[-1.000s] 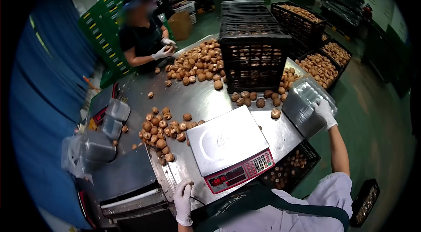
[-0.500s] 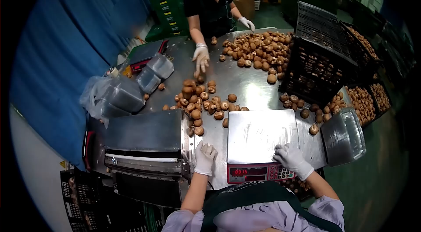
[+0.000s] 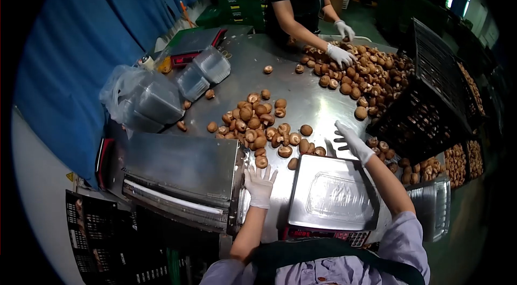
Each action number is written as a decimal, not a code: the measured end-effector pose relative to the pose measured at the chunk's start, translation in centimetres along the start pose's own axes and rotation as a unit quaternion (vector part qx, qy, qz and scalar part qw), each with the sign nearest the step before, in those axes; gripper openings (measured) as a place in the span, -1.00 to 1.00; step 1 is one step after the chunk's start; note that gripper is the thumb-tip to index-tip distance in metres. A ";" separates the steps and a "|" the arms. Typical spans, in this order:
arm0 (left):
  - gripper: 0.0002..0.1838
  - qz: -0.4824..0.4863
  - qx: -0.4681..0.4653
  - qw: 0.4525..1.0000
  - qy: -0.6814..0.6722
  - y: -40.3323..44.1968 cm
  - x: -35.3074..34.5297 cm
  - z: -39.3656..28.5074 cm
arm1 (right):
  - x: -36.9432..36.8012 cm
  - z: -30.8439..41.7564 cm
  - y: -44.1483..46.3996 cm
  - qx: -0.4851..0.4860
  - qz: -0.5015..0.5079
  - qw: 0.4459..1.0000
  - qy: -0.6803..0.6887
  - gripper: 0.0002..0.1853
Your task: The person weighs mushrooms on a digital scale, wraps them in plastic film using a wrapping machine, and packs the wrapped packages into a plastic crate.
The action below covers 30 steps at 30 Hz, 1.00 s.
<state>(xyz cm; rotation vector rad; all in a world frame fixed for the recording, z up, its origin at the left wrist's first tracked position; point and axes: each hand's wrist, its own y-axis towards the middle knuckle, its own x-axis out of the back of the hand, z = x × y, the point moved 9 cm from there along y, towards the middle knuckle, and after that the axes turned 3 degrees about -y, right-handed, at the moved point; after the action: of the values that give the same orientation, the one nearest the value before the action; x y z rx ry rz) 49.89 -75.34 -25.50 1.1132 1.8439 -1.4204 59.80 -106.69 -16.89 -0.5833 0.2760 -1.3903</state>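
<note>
My left hand (image 3: 260,187), in a white glove, is spread with nothing in it, between the metal wrapping machine (image 3: 183,164) and the scale (image 3: 334,193), just below a loose pile of brown mushrooms (image 3: 253,123). My right hand (image 3: 353,142), also gloved, reaches over the table beyond the scale with its fingers apart and empty. A clear plastic tray lies on the scale's plate, and the scale's red front panel shows at its lower edge. To the right of my right hand, more mushrooms (image 3: 383,147) lie beside a black crate (image 3: 431,96).
Across the metal table (image 3: 242,75), a person with gloved hands touches a large mushroom heap (image 3: 371,72). Stacked clear trays (image 3: 153,99) and a second scale (image 3: 196,42) stand at the left. More clear trays (image 3: 431,204) are at the right edge.
The view has swung right, then left. My right hand left the tray stack, passed over the scale and now reaches farther forward. A clear tray now lies on the scale. The other person's hands moved to the large heap.
</note>
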 end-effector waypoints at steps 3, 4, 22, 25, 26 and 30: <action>-0.20 0.042 0.016 0.999 -0.025 1.4 -1.7 0.5 | -3.8 -2.0 6.6 -0.058 0.043 0.997 0.033 -0.09; -0.20 0.038 0.011 0.999 -0.030 1.9 -2.2 0.4 | -5.7 -1.7 7.8 -0.066 0.077 0.995 0.015 -0.11; -0.21 0.029 0.028 0.997 -0.061 6.6 -7.7 0.5 | -22.8 10.4 11.4 0.191 0.261 0.937 -0.129 -0.29; -0.26 0.028 0.034 0.997 -0.064 6.9 -7.2 0.5 | -23.5 8.1 10.7 0.170 0.279 0.942 -0.078 -0.32; -0.27 0.032 0.023 0.998 -0.041 6.5 -7.6 0.2 | -23.7 6.9 10.5 0.112 0.296 0.947 -0.054 -0.35; -0.29 0.097 0.062 0.991 -0.064 6.9 -6.7 0.9 | -23.2 6.9 9.0 0.090 0.286 0.954 -0.027 -0.41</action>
<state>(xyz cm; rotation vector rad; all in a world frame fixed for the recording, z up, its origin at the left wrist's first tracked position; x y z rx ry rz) 59.21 -77.43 -23.70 1.1971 1.5324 -1.4705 66.75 -81.96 -19.56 -0.3497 0.2457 -0.8255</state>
